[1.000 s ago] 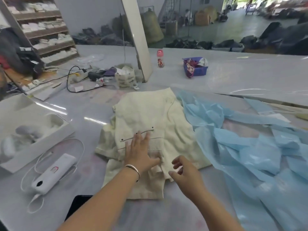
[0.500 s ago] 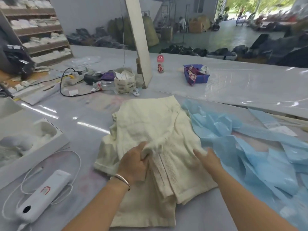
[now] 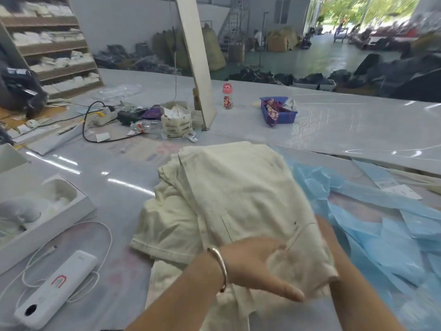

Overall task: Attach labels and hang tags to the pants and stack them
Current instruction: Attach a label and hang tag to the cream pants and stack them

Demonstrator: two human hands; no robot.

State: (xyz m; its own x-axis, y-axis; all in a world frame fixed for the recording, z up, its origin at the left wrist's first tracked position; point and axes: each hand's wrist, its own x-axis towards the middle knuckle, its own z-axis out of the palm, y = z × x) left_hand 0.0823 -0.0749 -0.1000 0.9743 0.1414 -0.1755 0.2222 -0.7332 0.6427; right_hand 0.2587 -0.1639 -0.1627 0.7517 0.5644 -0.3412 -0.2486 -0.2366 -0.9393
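My left hand (image 3: pixel 257 268) grips the cream pants (image 3: pixel 233 192) at lower centre; my right hand is hidden beneath them, state unclear. Loose folds could slip apart.

- The left hand (image 3: pixel 255 268), which half a second ago gripped a bunched fold in the middle of the cream pants (image 3: pixel 238 194) with knuckles up, is now turned palm up under a lifted fold near their lower right edge.
- The right hand, earlier in view at the cloth's right edge, is now hidden beneath that fold; only its forearm shows.
- The lifted fold now shows a dark stitched line.
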